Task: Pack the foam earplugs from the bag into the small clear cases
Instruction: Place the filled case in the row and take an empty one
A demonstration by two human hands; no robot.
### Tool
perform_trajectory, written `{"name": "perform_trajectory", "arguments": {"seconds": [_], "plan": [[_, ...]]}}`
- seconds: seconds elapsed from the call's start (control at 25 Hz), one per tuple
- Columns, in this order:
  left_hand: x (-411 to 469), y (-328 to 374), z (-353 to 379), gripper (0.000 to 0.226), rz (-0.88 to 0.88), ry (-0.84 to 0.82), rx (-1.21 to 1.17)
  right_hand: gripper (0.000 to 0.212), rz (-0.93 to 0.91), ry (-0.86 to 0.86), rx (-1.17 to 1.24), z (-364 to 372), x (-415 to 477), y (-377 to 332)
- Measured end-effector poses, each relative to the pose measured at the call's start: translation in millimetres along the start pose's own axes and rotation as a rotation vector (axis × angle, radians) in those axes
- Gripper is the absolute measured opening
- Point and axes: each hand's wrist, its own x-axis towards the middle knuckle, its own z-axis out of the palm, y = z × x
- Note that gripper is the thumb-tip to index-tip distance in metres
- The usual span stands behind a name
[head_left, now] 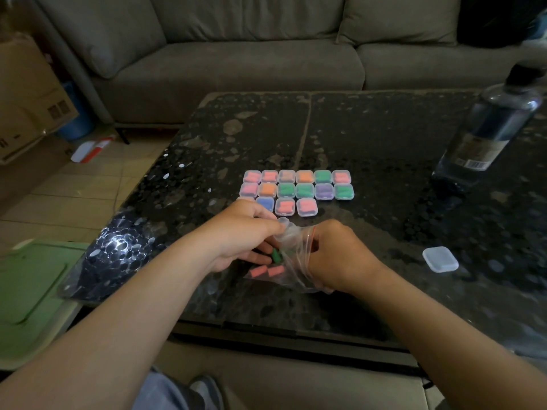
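A clear zip bag lies on the dark table near its front edge, with two pink earplugs and a green earplug inside. My left hand pinches the bag's mouth at its top, with the lower fingers curled by the green earplug. My right hand grips the bag's right side, and the plastic wraps over its fingers. Behind the hands, several small clear cases filled with pink, orange, green, purple and blue earplugs stand in three rows. One empty clear case sits closed at the right.
A large clear water bottle stands at the table's far right. A grey sofa runs behind the table. A green lid lies low on the left, with cardboard boxes beyond it on the floor.
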Motion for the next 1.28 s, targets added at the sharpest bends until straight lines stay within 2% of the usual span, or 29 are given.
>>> {"name": "perform_trajectory", "arguments": {"seconds": [0.16, 0.36, 0.64, 0.92, 1.28], "plan": [[2, -2, 0, 0.012, 0.006, -0.004, -0.001, 0.020, 0.016, 0.058, 0.020, 0, -2, -2], [4, -5, -1, 0.020, 0.017, -0.034, -0.004, 0.013, 0.078, 0.035, 0.080, -12, -6, 0], [7, -7, 1, 0.019, 0.051, 0.002, 0.081, 0.006, 0.163, -0.054, 0.004, -45, -14, 1], [11, -8, 1, 0.034, 0.041, 0.027, 0.134, 0.015, 0.031, 0.161, -0.020, -67, -23, 1], [6, -2, 4, 0.033, 0.044, 0.037, 0.149, 0.013, -0.012, 0.464, 0.099, -71, -30, -6]]}}
